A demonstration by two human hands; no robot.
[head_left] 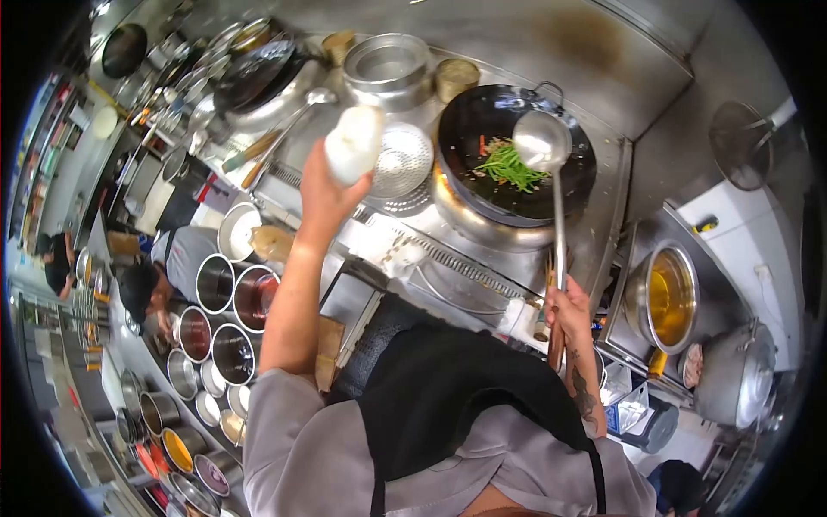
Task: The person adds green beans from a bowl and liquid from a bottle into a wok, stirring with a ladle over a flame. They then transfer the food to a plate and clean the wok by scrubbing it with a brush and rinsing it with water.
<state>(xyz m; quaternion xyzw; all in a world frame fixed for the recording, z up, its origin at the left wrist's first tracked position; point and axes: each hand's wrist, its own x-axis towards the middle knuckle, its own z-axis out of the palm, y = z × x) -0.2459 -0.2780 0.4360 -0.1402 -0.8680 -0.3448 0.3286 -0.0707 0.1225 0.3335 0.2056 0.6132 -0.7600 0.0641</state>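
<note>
My left hand (330,194) is raised beside the stove, its fingers closed round a white rounded object (355,145); whether this is a plastic container or a bundled cloth I cannot make out. A long-handled metal ladle (558,233) is gripped near its handle's end by my right hand (568,308). The bowl of the ladle hangs over the black wok (465,112), which sits on a burner. Green vegetable strips (510,168) with a few orange-red pieces lie in the wok, partly behind the ladle.
A perforated metal strainer (398,162) lies left of the wok. Stacked metal pots (388,65) stand behind it. On the right is a bowl of yellow liquid (670,297) near a large lidded pot (736,379). Several metal containers (215,283) line the left, where a co-worker (155,284) bends over.
</note>
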